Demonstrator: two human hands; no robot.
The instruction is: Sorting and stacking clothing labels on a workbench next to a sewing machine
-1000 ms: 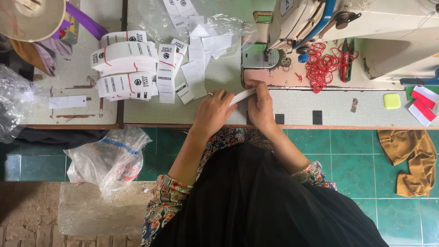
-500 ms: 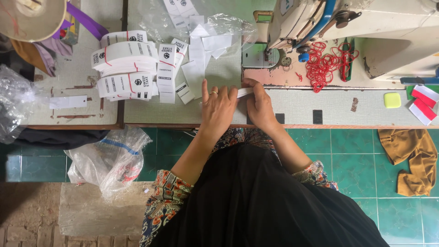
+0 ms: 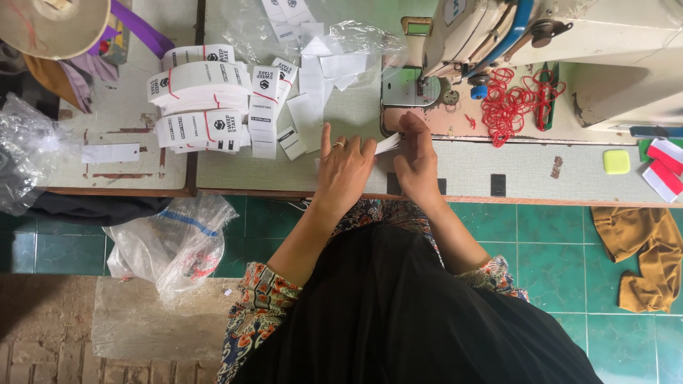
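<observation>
Left hand lies palm down on the sewing table, fingers spread and the forefinger pointing up, pressing flat on a small white label whose end pokes out between the two hands; a ring shows on one finger. Right hand sits just beside it, fingers drawn together over the other end of the same label, the thumb tucked under so I cannot tell whether it pinches the strip or only rests on it. That label sits at the near edge of the table, just in front of the sewing machine and its metal plate. It looks thin, light and limp, likely woven or paper-like, so it should crease easily and slide on the smooth top; best held by its short ends with fingertips, kept flat under light pressure. To the left lie bundled stacks of labels bound with red bands, with loose white pieces near a clear plastic bag. Red rubber bands are heaped to the right of the machine's needle
</observation>
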